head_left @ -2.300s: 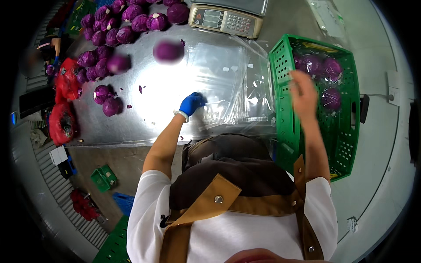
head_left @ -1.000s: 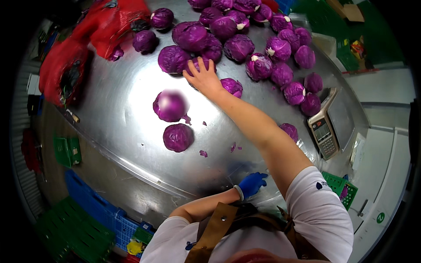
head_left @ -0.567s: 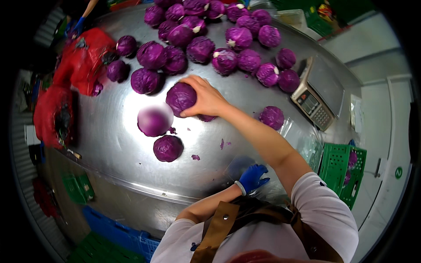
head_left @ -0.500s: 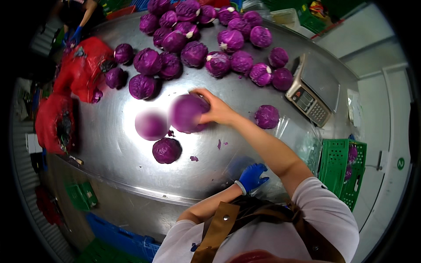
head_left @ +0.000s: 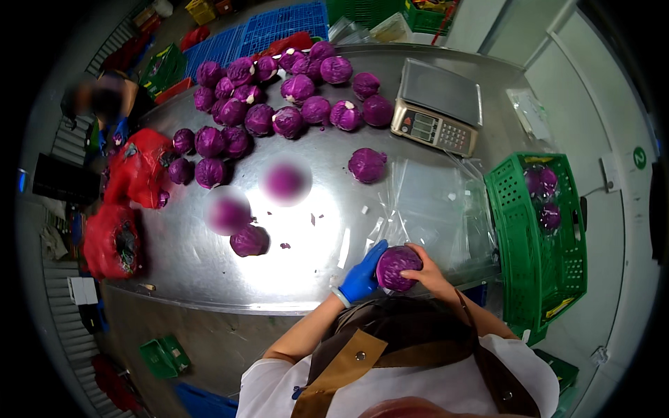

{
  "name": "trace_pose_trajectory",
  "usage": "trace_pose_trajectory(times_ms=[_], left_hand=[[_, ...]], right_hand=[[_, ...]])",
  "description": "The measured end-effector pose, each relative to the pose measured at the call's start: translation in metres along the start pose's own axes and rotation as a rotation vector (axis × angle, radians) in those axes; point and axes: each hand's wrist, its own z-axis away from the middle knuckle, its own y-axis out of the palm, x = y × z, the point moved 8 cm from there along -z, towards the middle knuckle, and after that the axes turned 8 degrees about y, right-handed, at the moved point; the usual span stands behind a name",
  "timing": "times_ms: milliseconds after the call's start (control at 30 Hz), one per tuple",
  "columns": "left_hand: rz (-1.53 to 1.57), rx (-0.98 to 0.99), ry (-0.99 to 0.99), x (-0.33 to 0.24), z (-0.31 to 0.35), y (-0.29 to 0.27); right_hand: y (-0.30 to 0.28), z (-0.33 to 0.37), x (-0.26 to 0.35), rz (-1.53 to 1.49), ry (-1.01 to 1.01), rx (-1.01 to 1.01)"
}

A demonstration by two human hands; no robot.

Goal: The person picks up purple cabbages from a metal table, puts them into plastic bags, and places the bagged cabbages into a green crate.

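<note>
I hold one red cabbage (head_left: 398, 267) close to my body at the near edge of the steel table (head_left: 209, 272). My left hand (head_left: 362, 274), in a blue glove, cups its left side. My bare right hand (head_left: 427, 273) grips its right side. A pile of clear plastic bags (head_left: 432, 209) lies on the table just beyond the cabbage. Several more red cabbages (head_left: 279, 104) are heaped at the far left of the table, and three loose ones (head_left: 249, 240) lie nearer the middle.
A digital scale (head_left: 437, 106) stands at the far right of the table. A green crate (head_left: 540, 237) with a few bagged cabbages sits to my right. Red mesh sacks (head_left: 118, 209) lie at the left edge, where another person (head_left: 104, 111) stands. Blue and green crates are on the floor.
My right hand took a cabbage from the middle of the table and brought it back to the near edge. My left hand has closed on it too. The view swung right.
</note>
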Motion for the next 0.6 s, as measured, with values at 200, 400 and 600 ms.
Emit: trace_pose_trajectory(times_ms=[200, 400, 600], left_hand=[[-0.275, 0.163, -0.3, -0.003, 0.012, 0.054], [-0.358, -0.028, -0.202, 0.001, 0.031, 0.047], [-0.571, -0.116, 0.008, -0.027, 0.032, 0.037]], right_hand=[[-0.013, 0.007, -0.064, -0.245, 0.353, -0.272], [-0.032, 0.021, -0.044, 0.649, -0.274, -0.47], [-0.013, -0.017, 0.002, 1.087, -0.587, -0.404]])
